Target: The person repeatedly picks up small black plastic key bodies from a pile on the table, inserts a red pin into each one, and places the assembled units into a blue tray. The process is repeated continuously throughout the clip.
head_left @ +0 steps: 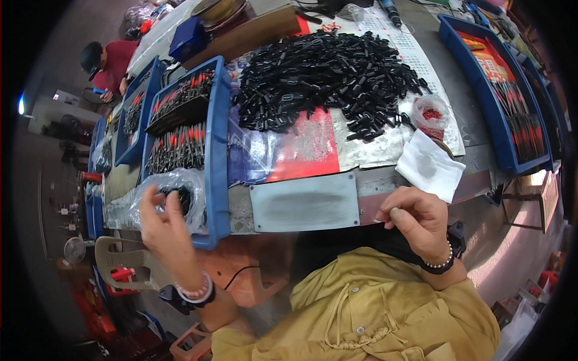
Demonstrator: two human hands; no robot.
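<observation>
My left hand [167, 231] is raised at the near end of a blue tray [218, 150], its thumb and fingers apart and nothing visible in them. Just beyond its fingertips, a clear plastic bag [195, 207] lies open with small dark parts inside. My right hand [418, 219] is over the table's front edge, thumb and fingertips pinched together. A tiny pale bit shows at the pinch, too small to name. Between my hands, a grey rectangular plate [304, 204] lies along the edge. Beyond it spreads a big heap of small black looped parts [325, 78].
Rows of red-and-black pieces [177, 147] fill the left tray. Another blue tray [481, 90] stands at the right. A bag of small red bits [430, 114] sits behind a white cloth [428, 165]. A person in red [117, 63] works at the far left.
</observation>
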